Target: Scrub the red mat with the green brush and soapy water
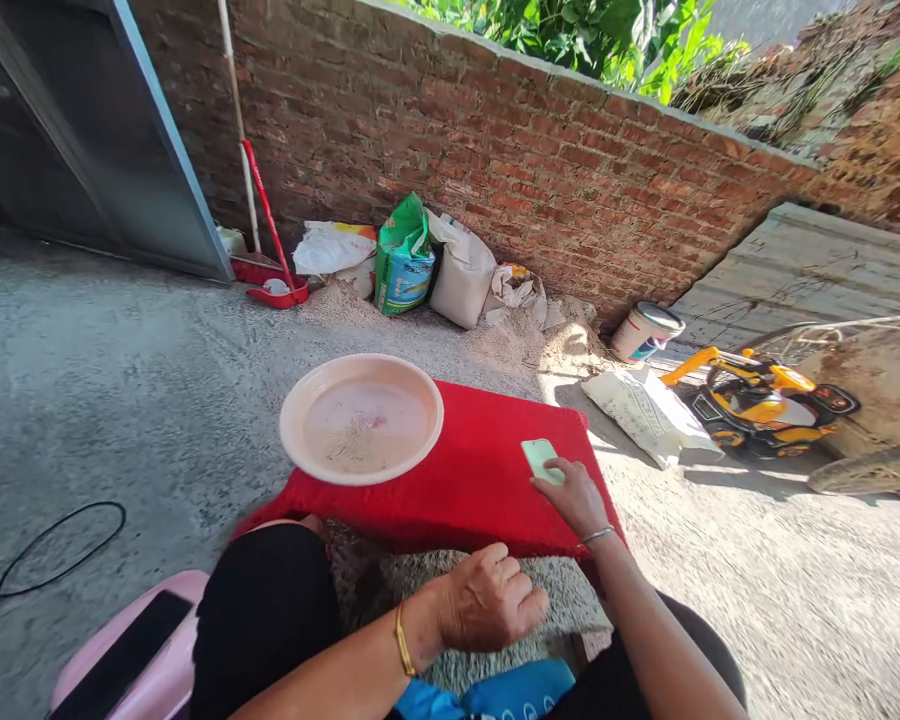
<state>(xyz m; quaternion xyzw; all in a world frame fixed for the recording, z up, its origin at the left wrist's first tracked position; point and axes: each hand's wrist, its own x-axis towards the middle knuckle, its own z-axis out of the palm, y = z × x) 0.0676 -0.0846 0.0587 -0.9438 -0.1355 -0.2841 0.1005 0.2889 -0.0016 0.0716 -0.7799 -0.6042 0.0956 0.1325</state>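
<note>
My right hand [579, 502] grips the near edge of a pale green, flat rectangular piece [540, 457] between thumb and fingers. The piece is over the right part of a low bench covered in red cloth [487, 430]; its exact kind is unclear. Curled into a fist, my left hand [495, 600] is in front of the bench's near edge, above my lap. Its palm is hidden, so I cannot make out whether anything is inside. On the bench's left part sits a wide pale pink basin [292, 440] with cloudy water and dark specks in it.
A black phone [124, 655] lies on a pink surface [82, 675] at lower left. Beyond the bench, a red dustpan [292, 293], a green bag [405, 265], a white sack [461, 275], a bucket [647, 335] and a yellow toy vehicle [772, 400] stand near the brick wall [495, 130].
</note>
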